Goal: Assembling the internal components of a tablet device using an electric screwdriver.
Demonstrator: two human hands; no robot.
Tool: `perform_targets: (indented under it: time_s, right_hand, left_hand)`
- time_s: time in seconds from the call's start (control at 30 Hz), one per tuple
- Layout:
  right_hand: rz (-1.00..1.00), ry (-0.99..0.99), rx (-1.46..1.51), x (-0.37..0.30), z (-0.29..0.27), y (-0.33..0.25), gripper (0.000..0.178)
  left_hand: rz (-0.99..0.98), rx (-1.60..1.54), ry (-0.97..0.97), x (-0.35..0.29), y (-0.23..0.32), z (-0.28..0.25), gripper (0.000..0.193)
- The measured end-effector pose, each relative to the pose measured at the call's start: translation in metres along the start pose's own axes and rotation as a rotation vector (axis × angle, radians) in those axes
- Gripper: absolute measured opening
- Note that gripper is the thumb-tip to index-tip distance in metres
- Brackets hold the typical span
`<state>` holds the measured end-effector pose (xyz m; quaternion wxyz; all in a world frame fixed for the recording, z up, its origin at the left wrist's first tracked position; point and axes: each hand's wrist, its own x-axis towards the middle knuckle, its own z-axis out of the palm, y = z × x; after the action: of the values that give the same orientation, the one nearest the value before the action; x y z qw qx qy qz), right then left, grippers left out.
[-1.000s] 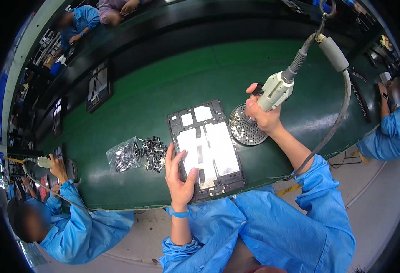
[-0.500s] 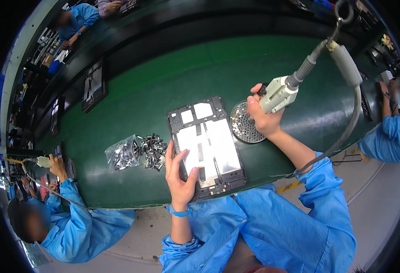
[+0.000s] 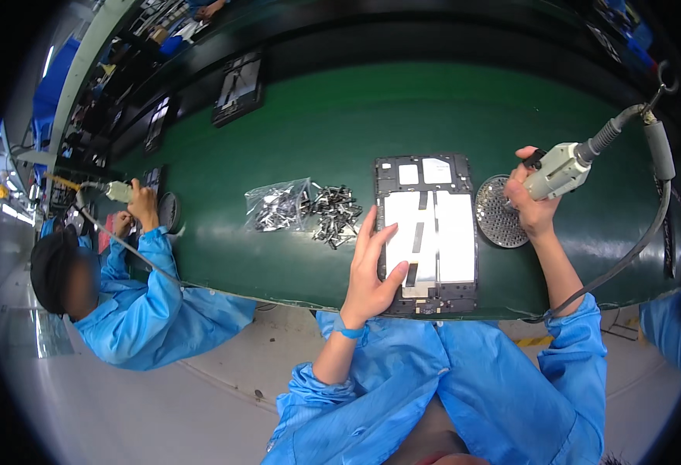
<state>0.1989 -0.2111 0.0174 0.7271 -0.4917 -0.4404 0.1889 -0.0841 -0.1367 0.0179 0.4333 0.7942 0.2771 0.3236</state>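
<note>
An opened tablet (image 3: 457, 232), with silver battery panels in a black frame, lies flat at the table's front edge. My left hand (image 3: 368, 277) rests on its left side, fingers spread, thumb across the lower part of the battery. In my right hand (image 3: 534, 211) is a pale electric screwdriver (image 3: 560, 172), tilted, its cable rising to the upper right. That hand is over a round perforated metal screw tray (image 3: 497, 218) just right of the tablet. The screwdriver's tip is hidden behind my fingers.
Left of the tablet lie a pile of small black-and-silver parts (image 3: 334, 215) and a clear plastic bag (image 3: 278, 205) of similar parts. Another tablet (image 3: 240, 87) sits at the back. The screwdriver's cable (image 3: 627, 260) loops down at right. A co-worker (image 3: 131, 310) works at left.
The view has turned, so the table and everything on it appear farther right. My left hand stays on the tablet; my right hand still holds the screwdriver over the screw tray.
</note>
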Motion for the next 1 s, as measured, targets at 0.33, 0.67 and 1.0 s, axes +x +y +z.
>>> perform_targets:
  time_s: [0.33, 0.67, 1.0]
  right_hand:
    - [-0.168, 0.038, 0.142, 0.016, -0.011, -0.025, 0.041]
    - [-0.139, 0.055, 0.100, 0.016, -0.015, -0.025, 0.038]
    - [-0.151, 0.037, 0.087, 0.015, -0.018, -0.028, 0.040]
  left_hand:
    - [-0.001, 0.695, 0.122, -0.002, -0.020, -0.062, 0.013]
    - [-0.107, 0.410, 0.265, -0.008, -0.015, -0.066, 0.005]
    - [-0.500, -0.514, 0.415, 0.008, -0.021, -0.070, 0.013]
